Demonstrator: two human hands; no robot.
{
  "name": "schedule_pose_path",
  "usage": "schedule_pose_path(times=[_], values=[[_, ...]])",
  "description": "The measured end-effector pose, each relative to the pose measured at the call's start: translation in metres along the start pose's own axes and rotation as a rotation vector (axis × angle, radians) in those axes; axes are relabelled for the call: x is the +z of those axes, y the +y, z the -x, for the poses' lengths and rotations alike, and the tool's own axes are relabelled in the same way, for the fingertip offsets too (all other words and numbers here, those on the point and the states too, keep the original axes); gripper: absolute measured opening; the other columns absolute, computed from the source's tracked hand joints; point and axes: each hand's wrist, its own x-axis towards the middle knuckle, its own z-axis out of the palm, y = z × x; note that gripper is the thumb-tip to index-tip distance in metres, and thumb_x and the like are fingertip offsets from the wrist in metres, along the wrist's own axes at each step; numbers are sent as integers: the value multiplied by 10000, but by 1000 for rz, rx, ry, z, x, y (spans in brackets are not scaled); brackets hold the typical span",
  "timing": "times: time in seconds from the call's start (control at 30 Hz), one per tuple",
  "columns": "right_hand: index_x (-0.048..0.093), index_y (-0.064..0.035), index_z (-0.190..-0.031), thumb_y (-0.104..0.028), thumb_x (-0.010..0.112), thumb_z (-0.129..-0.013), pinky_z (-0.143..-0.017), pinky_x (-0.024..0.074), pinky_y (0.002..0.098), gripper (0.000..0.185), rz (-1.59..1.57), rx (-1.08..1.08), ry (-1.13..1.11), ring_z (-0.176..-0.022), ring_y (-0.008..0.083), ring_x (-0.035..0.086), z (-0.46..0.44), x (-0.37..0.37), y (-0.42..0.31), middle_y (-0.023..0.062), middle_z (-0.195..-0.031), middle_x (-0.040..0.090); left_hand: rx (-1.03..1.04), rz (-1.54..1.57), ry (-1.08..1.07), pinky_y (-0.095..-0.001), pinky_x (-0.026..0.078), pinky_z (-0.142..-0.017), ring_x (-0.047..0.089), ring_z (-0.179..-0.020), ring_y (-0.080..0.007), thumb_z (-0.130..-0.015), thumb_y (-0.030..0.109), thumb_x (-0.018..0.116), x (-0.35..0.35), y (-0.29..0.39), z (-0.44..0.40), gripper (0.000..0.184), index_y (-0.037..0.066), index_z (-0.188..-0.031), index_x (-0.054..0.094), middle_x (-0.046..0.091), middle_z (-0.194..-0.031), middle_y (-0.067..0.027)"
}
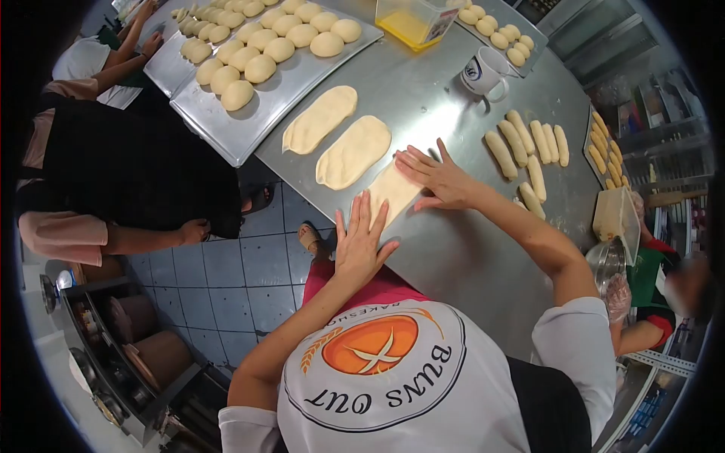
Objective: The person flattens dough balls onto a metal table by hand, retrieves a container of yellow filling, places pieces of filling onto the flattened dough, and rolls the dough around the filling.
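Under both hands lies a flattened piece of dough (pixel 394 192) on the steel table. My left hand (pixel 361 240) rests with fingers stretched over its near end. My right hand (pixel 440 178) presses flat on the far end, thumb and fingers spread. Just left of it is a flat oval of dough (pixel 353 153), and beyond that a second flat oval of dough (pixel 321 121). Both ovals have a slightly wavy surface. Neither hand grips anything.
A tray of round dough balls (pixel 249 136) stands at the back left. Dough rolls (pixel 521 143) lie to the right, near a white mug (pixel 485 74). A plastic container (pixel 417 26) holds yellow liquid. A co-worker in a black apron (pixel 128 166) stands left; another gloved hand (pixel 618 297) is at right.
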Motion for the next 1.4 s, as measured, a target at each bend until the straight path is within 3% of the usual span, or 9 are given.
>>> schedule_pose_path(times=[0.2,0.33,0.4,0.53,0.73,0.93,1.07,1.2,1.4], values=[[190,-58,-1401,-644,413,-772,-1075,111,520,888,-112,-14,35,-1356,247,165,2,-1,0,96,-1466,183,90,253,-50,-561,94,-1045,118,-1355,-348,-817,355,589,-23,-12,1,671,152,-1386,297,131,-1463,-188],[190,-66,-1401,-675,375,-763,-1065,119,541,901,-131,81,-9,-1354,254,168,-10,-17,7,108,-1463,185,107,712,-221,-429,215,-1053,297,-1295,-337,-863,270,549,-81,-54,-13,505,116,-1323,407,280,-1414,-194],[188,-81,-1404,-693,357,-756,-1053,112,574,908,-109,136,-1,-1354,268,161,-8,-6,2,112,-1463,181,-92,823,-6,-381,251,-1041,342,-1274,-299,-863,218,560,-104,-88,-24,490,74,-1309,416,345,-1387,-177],[170,-133,-1417,-739,346,-722,-988,59,676,940,-44,214,-125,-1361,316,105,-10,-2,3,126,-1474,134,-103,362,573,-370,270,-1034,331,-1271,-322,-829,144,605,-138,-177,-80,559,31,-1324,371,383,-1338,-202],[144,-208,-1427,-695,409,-734,-998,44,657,888,-311,430,340,-1357,339,110,-12,-9,-11,162,-1479,46,-10,68,666,-374,345,-969,415,-1184,-325,-783,75,636,-149,-245,-154,508,63,-1262,467,436,-1257,-210],[132,-169,-1428,-582,487,-776,-1022,75,624,849,-336,430,332,-1354,335,129,-2,-28,-27,171,-1477,40,-273,646,724,-311,434,-864,561,-990,-207,-904,149,510,-179,-260,-146,282,7,-1141,563,566,-1112,-132],[148,-105,-1418,-521,524,-790,-1052,123,554,842,-465,418,455,-1352,338,131,6,-29,-25,178,-1472,69,-349,1253,838,-295,491,-801,582,-969,-183,-962,399,326,-193,-221,-99,505,-32,-1186,466,563,-1115,-113],[219,-55,-1392,-410,570,-820,-1053,225,442,760,-632,261,527,-1319,354,215,2,-27,-40,190,-1444,171,-286,1656,494,-268,512,-754,572,-991,-171,-941,461,331,-161,-134,-65,549,-17,-1186,443,546,-1142,-103],[356,15,-1316,-320,588,-857,-916,401,312,614,-1525,341,430,-1124,245,482,23,-38,-69,155,-1240,472,-417,1711,197,-274,484,-856,530,-1080,-176,-932,299,458,-67,14,-31,547,64,-1378,247,465,-1254,-88]])
